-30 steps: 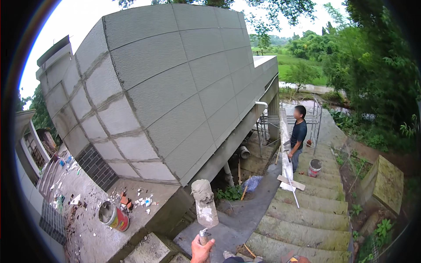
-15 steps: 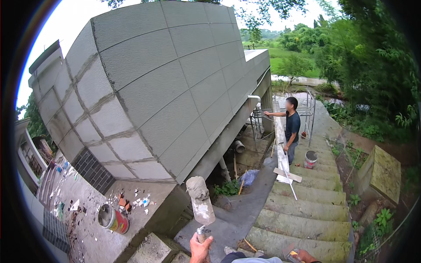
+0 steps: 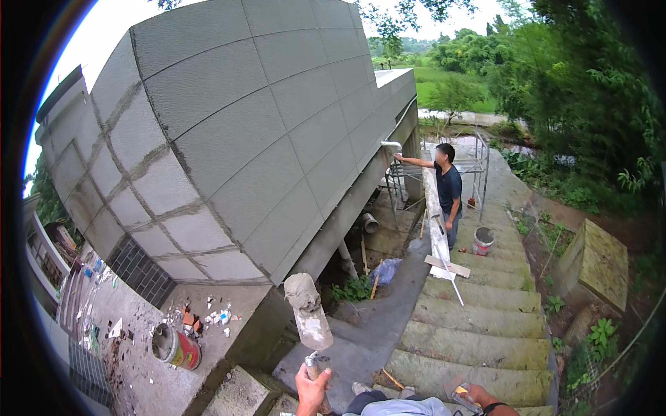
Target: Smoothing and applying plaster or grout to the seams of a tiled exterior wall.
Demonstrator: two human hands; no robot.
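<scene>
My left hand (image 3: 313, 390) is closed round the handle of a trowel (image 3: 316, 333), its blade raised in front of me. A lump of wet grey mortar (image 3: 302, 291) sits on the blade's far end. Low on the right, my right hand (image 3: 474, 396) grips a small flat-bladed tool (image 3: 457, 388); its blade is blurred, so its exact kind is unclear. Beyond the trowel rises a wall (image 3: 243, 132) faced in large grey textured panels, apart from both hands. Its left-hand face (image 3: 163, 191) has paler panels with wide, rough grey joints.
Mossy concrete steps (image 3: 479, 329) descend ahead. A co-worker (image 3: 447, 187) stands there, one arm toward a white pipe (image 3: 392, 145), beside a long board (image 3: 436, 222) and metal scaffold (image 3: 479, 166). Buckets stand left (image 3: 176, 346) and on the steps (image 3: 483, 240). Rubble (image 3: 198, 320) litters the ledge.
The view has shifted slightly right. The co-worker's outstretched arm has risen toward the white pipe. Both my hands keep their tools, and the mortar stays on the trowel.
</scene>
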